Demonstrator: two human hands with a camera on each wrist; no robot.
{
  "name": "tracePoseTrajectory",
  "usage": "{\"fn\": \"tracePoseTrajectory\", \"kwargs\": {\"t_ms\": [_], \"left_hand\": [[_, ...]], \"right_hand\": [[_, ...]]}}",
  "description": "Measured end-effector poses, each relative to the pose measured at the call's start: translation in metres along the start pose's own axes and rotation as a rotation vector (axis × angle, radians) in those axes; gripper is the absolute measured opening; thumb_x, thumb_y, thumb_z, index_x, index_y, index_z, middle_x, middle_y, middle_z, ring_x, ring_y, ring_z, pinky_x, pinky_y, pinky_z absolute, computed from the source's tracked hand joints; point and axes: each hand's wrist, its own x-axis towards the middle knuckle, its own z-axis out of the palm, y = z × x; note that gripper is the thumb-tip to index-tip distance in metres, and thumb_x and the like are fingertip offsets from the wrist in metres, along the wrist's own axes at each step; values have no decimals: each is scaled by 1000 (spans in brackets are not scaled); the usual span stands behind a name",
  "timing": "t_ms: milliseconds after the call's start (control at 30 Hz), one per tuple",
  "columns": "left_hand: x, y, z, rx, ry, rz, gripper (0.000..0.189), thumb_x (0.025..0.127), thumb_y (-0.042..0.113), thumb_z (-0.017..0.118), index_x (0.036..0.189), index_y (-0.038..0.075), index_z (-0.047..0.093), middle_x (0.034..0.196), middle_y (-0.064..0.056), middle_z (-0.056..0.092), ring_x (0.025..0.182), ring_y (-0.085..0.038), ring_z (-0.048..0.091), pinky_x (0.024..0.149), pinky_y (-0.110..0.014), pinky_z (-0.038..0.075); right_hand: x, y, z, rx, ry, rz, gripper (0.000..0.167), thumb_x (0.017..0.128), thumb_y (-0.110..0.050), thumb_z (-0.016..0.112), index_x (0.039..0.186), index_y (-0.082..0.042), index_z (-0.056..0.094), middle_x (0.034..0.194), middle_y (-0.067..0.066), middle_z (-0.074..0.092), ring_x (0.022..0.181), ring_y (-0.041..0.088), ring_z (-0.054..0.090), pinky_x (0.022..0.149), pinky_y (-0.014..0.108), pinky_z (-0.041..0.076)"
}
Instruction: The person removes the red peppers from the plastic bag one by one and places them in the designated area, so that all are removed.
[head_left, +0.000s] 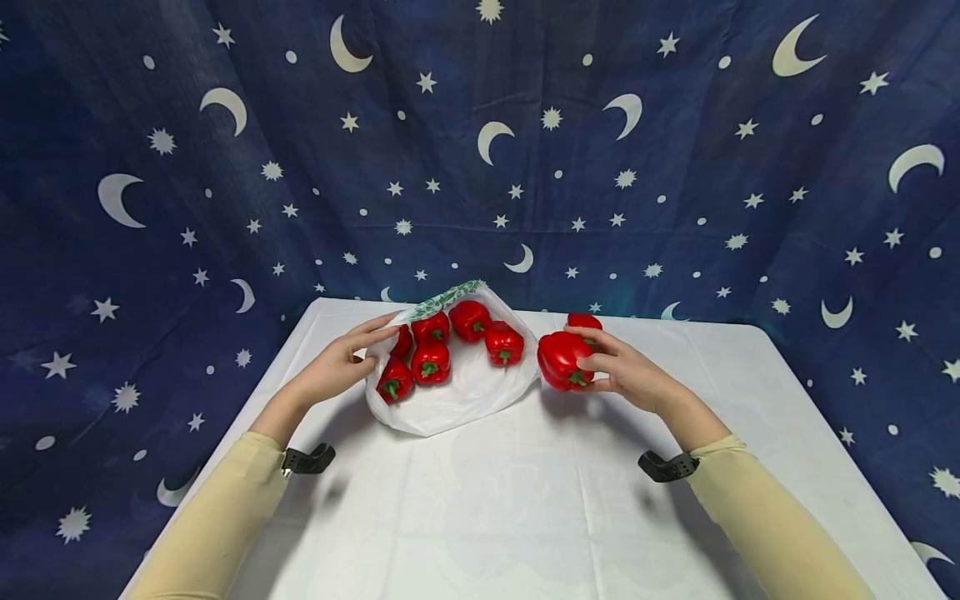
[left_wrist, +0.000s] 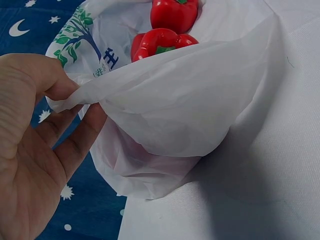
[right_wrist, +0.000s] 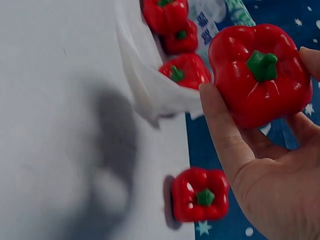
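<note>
Right grip (right_wrist: 275, 187) holds a glossy red bell pepper (right_wrist: 250, 97); just leftward opens a white plastic bag (head_left: 480, 392), left grip (head_left: 333, 365) pinching it.

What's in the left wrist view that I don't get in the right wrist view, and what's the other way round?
Only the left wrist view shows the left grip, which pinches the edge of the white bag.

Only the right wrist view shows the right grip, which holds a red pepper, and a loose pepper lying outside the bag.

Both show the bag, bagged peppers, the white tabletop and the blue cloth with its pale stars.
</note>
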Motion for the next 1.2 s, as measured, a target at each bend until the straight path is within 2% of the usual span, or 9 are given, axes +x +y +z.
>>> {"fn": "tracePoseTrajectory", "kwargs": {"t_ms": [100,333,533,733,867,967,1100,1200], "left_hand": [[0,-1,0,12,1,7,56,98,-4,52,151,13,53,165,0,31,142,-26,35,72,-29,45],[1,-3,0,6,-3,5,56,98,-5,52,151,13,54,165,1,31,130,-24,39,63,-30,41],[1,-1,0,8,-3,3,55,98,-5,53,151,12,54,165,0,31,135,-23,38,70,-32,43],[0,0,0,0,-3,0,55,99,-4,53,150,13,54,165,1,31,127,-24,40,63,-31,40],[0,-1,-1,7,-7,-1,55,99,-5,53,151,14,53,165,2,31,133,-23,39,70,-29,43],[1,-1,-1,15,-7,0,56,98,-5,53,151,13,53,165,1,31,142,-23,36,81,-28,45],[1,-2,-1,22,-4,2,56,98,-5,53,151,12,53,165,-1,31,145,-24,34,85,-27,46],[1,-2,-1,22,-4,3,55,99,-4,53,151,12,52,165,0,31,146,-24,33,84,-28,46]], "right_hand": [[-3,-2,-9,11,14,-6,76,90,-5,65,160,-14,35,160,16,24,137,44,35,93,53,52],[-7,-2,-29,26,22,-8,75,93,-6,64,160,-13,32,157,17,28,132,40,39,94,52,52],[-7,-1,-51,56,30,11,73,96,-8,63,161,-14,30,153,13,31,130,35,43,96,50,52],[-10,1,-76,83,54,27,71,99,-11,61,162,-16,29,150,7,36,127,29,49,98,47,51],[-11,1,-90,77,77,35,71,101,-14,61,163,-18,28,147,4,38,123,24,53,99,45,51],[-11,1,-100,83,98,36,70,101,-15,60,163,-21,28,146,2,39,121,21,56,98,44,52],[-8,3,-112,106,134,31,65,102,-14,58,161,-26,32,145,-1,39,121,21,53,94,40,53],[-4,6,-118,124,171,32,63,102,-14,57,159,-29,35,144,-3,37,121,23,49,92,37,54]]}}
